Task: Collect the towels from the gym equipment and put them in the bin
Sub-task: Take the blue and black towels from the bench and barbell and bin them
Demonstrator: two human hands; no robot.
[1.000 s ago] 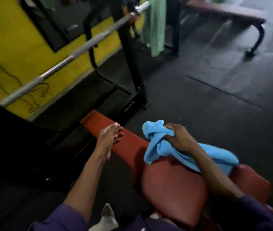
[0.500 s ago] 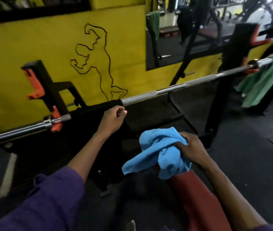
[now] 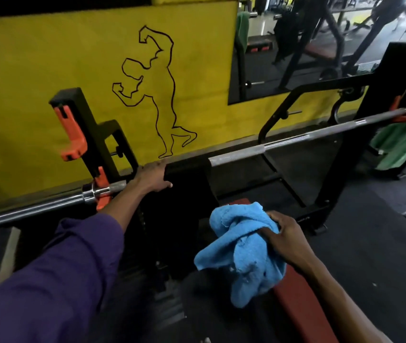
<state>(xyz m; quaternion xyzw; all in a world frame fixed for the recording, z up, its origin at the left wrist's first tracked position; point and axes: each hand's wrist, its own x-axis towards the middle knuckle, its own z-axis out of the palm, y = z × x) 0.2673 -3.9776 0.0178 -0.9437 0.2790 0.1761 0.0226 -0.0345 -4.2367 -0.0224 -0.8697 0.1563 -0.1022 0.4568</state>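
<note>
My right hand (image 3: pixel 287 240) grips a bunched light-blue towel (image 3: pixel 242 251), held above the red bench pad (image 3: pixel 303 310). A black towel (image 3: pixel 187 191) hangs over the steel barbell (image 3: pixel 296 139) at the centre, and my left hand (image 3: pixel 152 178) is closed over its top left edge on the bar. At the far right a green towel (image 3: pixel 402 144) hangs below the bar's end. No bin is in view.
The barbell rests across a black rack with orange hooks (image 3: pixel 72 133). Behind it is a yellow wall (image 3: pixel 36 82) with a bodybuilder outline and a mirror (image 3: pixel 296 45). Dark rubber floor (image 3: pixel 382 243) lies to the right.
The view swung from the floor and bench up to the rack. My left hand rose from the bench to the bar and closed on the black towel. My right hand kept the blue towel.
</note>
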